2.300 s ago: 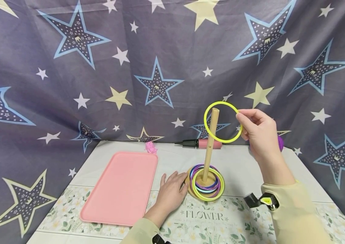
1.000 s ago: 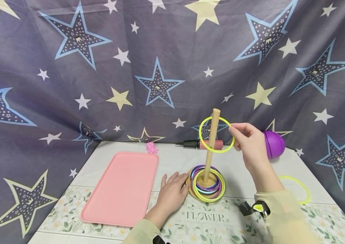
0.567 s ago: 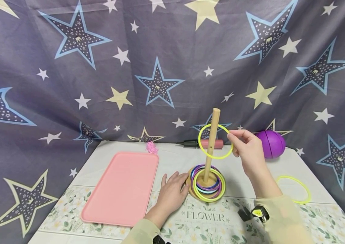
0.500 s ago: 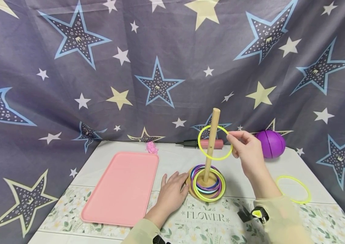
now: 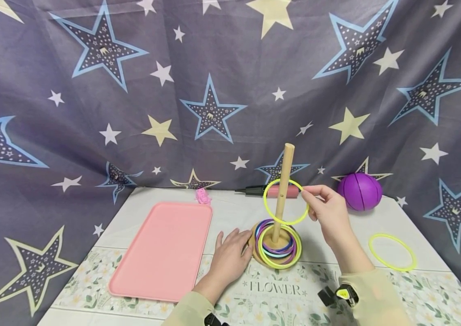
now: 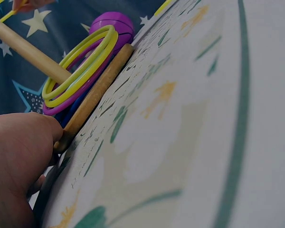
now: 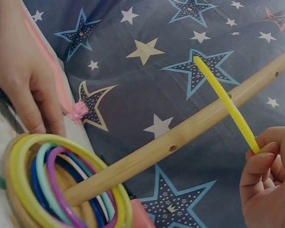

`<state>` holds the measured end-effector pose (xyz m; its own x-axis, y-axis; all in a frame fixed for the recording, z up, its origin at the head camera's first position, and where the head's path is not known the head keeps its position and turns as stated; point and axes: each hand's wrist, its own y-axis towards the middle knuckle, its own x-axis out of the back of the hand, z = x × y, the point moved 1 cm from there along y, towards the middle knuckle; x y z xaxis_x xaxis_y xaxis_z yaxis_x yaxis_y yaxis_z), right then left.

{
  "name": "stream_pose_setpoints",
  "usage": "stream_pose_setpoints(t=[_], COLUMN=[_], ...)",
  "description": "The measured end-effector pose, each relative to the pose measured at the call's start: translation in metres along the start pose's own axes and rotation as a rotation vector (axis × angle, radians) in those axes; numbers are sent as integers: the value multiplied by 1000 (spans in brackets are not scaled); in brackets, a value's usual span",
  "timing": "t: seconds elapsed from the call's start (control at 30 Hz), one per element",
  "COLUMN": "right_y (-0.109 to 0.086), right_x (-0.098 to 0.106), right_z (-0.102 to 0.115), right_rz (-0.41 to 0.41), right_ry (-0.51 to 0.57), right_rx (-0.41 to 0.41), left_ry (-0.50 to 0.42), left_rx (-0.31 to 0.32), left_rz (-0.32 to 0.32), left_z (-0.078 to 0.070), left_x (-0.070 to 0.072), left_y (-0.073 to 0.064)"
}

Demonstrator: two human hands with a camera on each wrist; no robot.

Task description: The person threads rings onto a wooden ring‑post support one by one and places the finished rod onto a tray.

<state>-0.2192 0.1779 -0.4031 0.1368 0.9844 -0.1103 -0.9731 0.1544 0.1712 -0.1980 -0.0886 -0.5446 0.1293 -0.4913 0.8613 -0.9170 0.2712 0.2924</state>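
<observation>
My right hand (image 5: 330,213) pinches a thin yellow ring (image 5: 291,223) by its right side, between thumb and fingertips. The ring circles the upright wooden post (image 5: 282,194) of a ring stand, about midway down, tilted toward the head camera. In the right wrist view the ring (image 7: 237,118) appears almost edge-on across the post. Yellow, purple, blue and light blue rings (image 5: 281,266) lie stacked round the post's foot on the round wooden base (image 5: 284,238). My left hand (image 5: 231,258) rests on the table, its fingers loosely bent and touching the base's left edge.
Left of my left hand lies a pink tray (image 5: 161,253). Another yellow ring (image 5: 401,270) is flat on the table at right. Along the back are a small pink object (image 5: 203,196), a black-and-pink hand pump (image 5: 250,191) and a purple ball (image 5: 360,192). A star-patterned curtain hangs behind.
My right hand has come down and a little left, carrying the yellow ring from the post's top to about mid-height. The purple ball and the loose ring have come into full sight. My left hand stays put.
</observation>
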Motion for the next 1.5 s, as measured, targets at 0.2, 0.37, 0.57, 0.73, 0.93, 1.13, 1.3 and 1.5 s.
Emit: stream_pose_setpoints(t=[0.2, 0.37, 0.57, 0.73, 0.93, 1.13, 1.3, 1.5], right_y=[-5, -9, -13, -18, -22, -24, -25, -27], right_x=[2, 4, 6, 6, 6, 7, 9, 8], right_z=[-12, -22, -33, -41, -49, -55, -60, -65], right_rz=[7, 17, 23, 41, 42, 55, 80, 116], right_ry=[-34, -38, -41, -85, -151, -182, -214, -241], right_rx=[-23, -35, -41, -57, -83, -105, -124, -146], left_ry=[1, 8, 7, 2, -4, -6, 0, 8], left_rx=[1, 4, 8, 11, 10, 11, 9, 9], left_rz=[2, 3, 9, 11, 12, 12, 10, 8], left_z=[0, 0, 0, -1, -1, -1, -2, -2], left_x=[0, 0, 1, 2, 3, 3, 2, 2], left_y=[1, 1, 1, 2, 2, 2, 1, 1])
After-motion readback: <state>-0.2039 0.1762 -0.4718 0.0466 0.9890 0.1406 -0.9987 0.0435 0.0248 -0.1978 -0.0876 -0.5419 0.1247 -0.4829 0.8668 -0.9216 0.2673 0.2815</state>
